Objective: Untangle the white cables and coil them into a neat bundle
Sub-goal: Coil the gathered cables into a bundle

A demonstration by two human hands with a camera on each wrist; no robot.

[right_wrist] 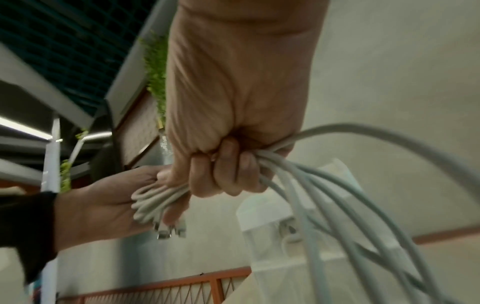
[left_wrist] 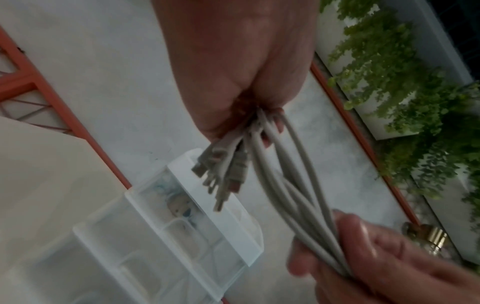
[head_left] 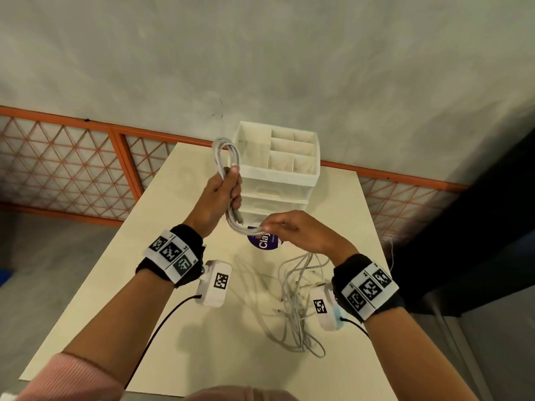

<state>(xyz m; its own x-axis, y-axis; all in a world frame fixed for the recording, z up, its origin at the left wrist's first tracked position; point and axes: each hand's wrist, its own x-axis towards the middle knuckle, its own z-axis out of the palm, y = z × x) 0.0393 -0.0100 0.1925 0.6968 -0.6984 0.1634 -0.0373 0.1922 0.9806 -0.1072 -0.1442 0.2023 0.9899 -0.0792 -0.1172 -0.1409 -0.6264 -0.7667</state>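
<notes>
While the left hand (head_left: 221, 195) grips the looped white cables (head_left: 228, 157) above the table (head_left: 162, 328), the right hand (head_left: 292, 230) pinches their trailing strands (coiling step); next, likely wrap the loose tangle (head_left: 295, 311).

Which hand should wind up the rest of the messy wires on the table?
Probably the right hand: the loose cables trail from it, while the left hand grips the coiled bundle.
</notes>
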